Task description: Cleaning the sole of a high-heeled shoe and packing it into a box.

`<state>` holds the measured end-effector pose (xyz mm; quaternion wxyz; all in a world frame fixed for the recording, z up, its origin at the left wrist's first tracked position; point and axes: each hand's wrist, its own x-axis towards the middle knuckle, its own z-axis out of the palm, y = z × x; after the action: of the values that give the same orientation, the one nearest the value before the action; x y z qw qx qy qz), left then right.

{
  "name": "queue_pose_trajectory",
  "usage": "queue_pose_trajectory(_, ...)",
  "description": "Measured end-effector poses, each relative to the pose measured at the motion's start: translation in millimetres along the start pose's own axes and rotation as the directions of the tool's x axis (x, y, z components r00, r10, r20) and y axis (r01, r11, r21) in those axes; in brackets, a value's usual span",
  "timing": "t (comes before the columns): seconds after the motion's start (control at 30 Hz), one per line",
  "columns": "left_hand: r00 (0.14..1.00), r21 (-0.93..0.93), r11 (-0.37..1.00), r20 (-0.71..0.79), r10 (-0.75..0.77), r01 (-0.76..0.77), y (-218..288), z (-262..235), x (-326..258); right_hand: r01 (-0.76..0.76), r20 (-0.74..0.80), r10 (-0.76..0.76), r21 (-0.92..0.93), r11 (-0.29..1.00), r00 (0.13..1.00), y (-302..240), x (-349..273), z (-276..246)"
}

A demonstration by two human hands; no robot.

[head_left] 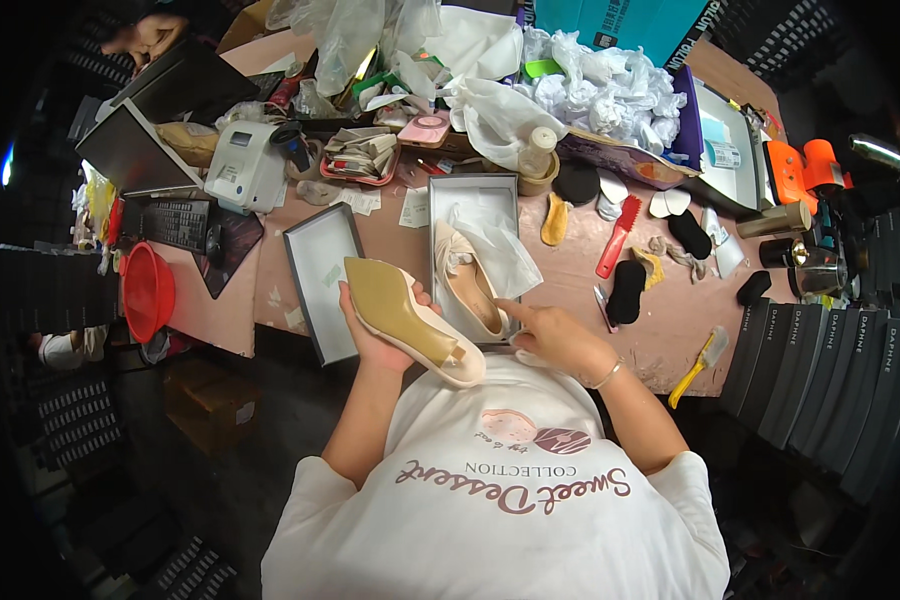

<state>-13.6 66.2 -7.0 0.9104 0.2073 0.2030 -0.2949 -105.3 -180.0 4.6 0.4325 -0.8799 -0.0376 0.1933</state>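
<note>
- Head view: left hand (375,335) gripped a beige shoe (410,320), sole up.
- Right hand (555,335), holding nothing, forefinger extended, touched the second shoe (470,285) in the open box (475,190).

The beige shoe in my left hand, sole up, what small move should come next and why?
Probably turn the beige shoe over and lower it into the open shoe box. Its mate already lies there on tissue paper, and your right hand rests at the box's near edge, while the left hand grips it.

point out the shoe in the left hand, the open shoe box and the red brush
beige shoe (410,318), head view, on its upturned sole
open shoe box (475,184), head view, on its far rim
red brush (616,240), head view, on its handle
</note>
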Motion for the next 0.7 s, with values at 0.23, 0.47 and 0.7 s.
queue_pose_trajectory(0.23, 0.997, 0.080, 0.996, -0.053, 0.047, -0.043, 19, 11, 8, 0.154, -0.017, -0.154, 0.012, 0.988, 0.988, 20, 19, 27)
queue_pose_trajectory(0.47, 0.991, 0.138, 0.990, -0.137, 0.007, 0.012, 1, 3, 39, 0.183, -0.169, -0.136, 0.306, 0.934, 0.976, -1, -39, -59)
queue_pose_trajectory(0.7, 0.956, 0.612, 0.781, -0.135, 0.260, -0.126, -25, 36, 51, 0.298, -0.334, 0.121, 0.922, 0.248, 0.935, 22, -56, -27)
